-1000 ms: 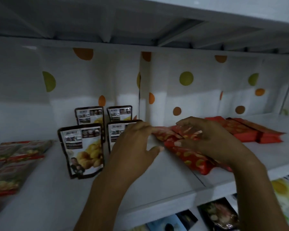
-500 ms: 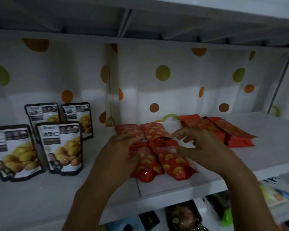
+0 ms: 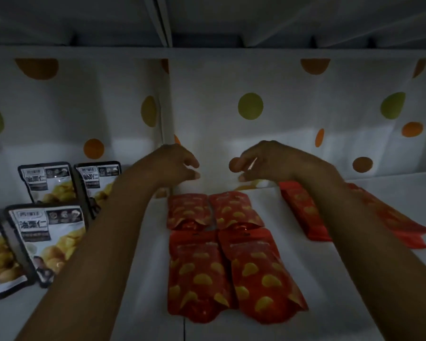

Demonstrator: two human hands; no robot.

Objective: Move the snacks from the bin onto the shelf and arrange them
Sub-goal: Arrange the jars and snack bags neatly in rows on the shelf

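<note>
On the white shelf, four red snack pouches printed with yellow pieces lie flat in a two-by-two block, edges touching, the front pair overlapping the bottoms of the rear pair. Above the back of that block, the left hand and the right hand hover apart with fingers loosely curled, empty and touching no pouch. Two more red packets lie side by side to the right, partly under the right forearm. Left of the arms, black-edged chestnut bags stand upright in rows before a dotted backing.
</note>
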